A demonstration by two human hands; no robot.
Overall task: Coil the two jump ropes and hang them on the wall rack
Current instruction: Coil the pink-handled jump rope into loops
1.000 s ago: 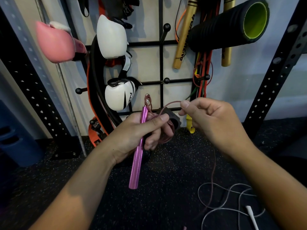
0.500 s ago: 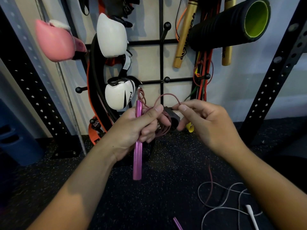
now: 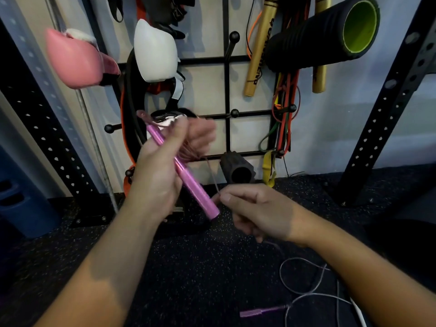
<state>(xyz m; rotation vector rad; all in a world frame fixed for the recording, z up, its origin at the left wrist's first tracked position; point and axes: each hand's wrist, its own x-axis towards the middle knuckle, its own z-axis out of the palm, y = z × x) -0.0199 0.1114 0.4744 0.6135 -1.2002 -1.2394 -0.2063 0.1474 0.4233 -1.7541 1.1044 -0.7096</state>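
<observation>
My left hand (image 3: 162, 166) grips a pink metal jump-rope handle (image 3: 186, 175), tilted with its lower end toward the right, and holds several loops of thin reddish cord (image 3: 191, 152) against it. Below and to the right, my right hand (image 3: 254, 211) pinches the same cord (image 3: 213, 175), which runs taut up to the coil. The rope's second pink handle (image 3: 262, 311) lies on the floor. A grey jump rope (image 3: 304, 293) with a white handle (image 3: 358, 312) lies loose on the floor at lower right. The black wall rack (image 3: 227, 90) with ball-tipped pegs hangs straight ahead.
On the rack hang a pink boxing glove (image 3: 75, 60), white gloves (image 3: 155, 50), gold sticks (image 3: 259, 48), coloured bands (image 3: 283, 114) and a black foam roller (image 3: 325, 34). A small roller (image 3: 238, 168) sits on the floor. Black perforated uprights (image 3: 387, 109) stand on both sides.
My right hand dropped from beside the coil to lower right, pulling cord out. My left hand rose and tilted the pink handle. The second pink handle slid into view on the floor.
</observation>
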